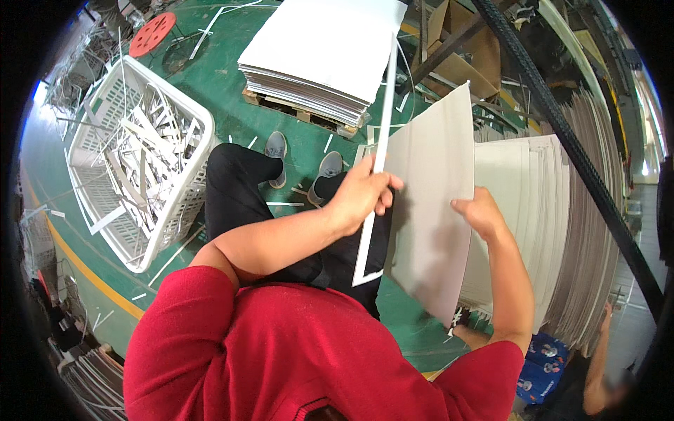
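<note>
My left hand point(361, 193) is closed around a long, thin white strip point(385, 126) with a short bent piece at its lower end, like a narrow L. The strip stands nearly upright in front of my knees. In my right hand point(483, 216) is the right edge of a large grey-beige cardboard sheet point(432, 203), with the thumb on its near face and the other fingers mostly hidden. The sheet stands tilted on edge, just right of the strip. Behind it, further right, several pale sheets point(523, 210) stand side by side in a thick row.
A white plastic basket point(203, 133) full of white offcut strips point(151, 151) stands left. Ahead, a stack of white sheets point(323, 42) lies on a wooden pallet point(302, 112). A dark bar point(562, 133) crosses at right. Another person's arm point(599, 365) shows at lower right. Scraps litter the green floor.
</note>
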Motion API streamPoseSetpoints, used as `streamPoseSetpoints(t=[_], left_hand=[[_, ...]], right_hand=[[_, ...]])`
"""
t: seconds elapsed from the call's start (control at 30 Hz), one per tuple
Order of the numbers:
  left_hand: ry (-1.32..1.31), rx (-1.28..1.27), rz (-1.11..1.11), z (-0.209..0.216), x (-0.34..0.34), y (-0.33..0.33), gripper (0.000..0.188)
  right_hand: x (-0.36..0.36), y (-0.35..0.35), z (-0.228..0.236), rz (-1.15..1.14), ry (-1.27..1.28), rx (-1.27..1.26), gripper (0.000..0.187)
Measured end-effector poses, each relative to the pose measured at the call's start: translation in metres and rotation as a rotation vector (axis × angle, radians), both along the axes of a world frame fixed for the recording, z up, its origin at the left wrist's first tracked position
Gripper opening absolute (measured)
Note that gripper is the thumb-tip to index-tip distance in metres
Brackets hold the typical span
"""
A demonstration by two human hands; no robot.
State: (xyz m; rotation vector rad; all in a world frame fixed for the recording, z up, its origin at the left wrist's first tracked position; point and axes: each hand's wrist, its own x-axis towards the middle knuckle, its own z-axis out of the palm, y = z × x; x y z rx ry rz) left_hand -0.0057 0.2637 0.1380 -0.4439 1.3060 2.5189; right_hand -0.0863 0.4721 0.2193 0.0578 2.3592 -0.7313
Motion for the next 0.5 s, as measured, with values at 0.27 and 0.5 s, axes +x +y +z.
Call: streamPoseSetpoints(t=[0.27, 0.5], left_hand=[[-0.035, 0.015, 0.039, -0.023, -0.035, -0.023, 0.028], [-0.222, -0.004, 0.056, -0.076, -0.028, -0.01, 0.043]], right_hand=[[0.05, 0.058, 0.083, -0.107, 0.414, 0.043, 0.024], [0.104, 0.063, 0.21, -0.369, 0.763, 0.278, 0.036]])
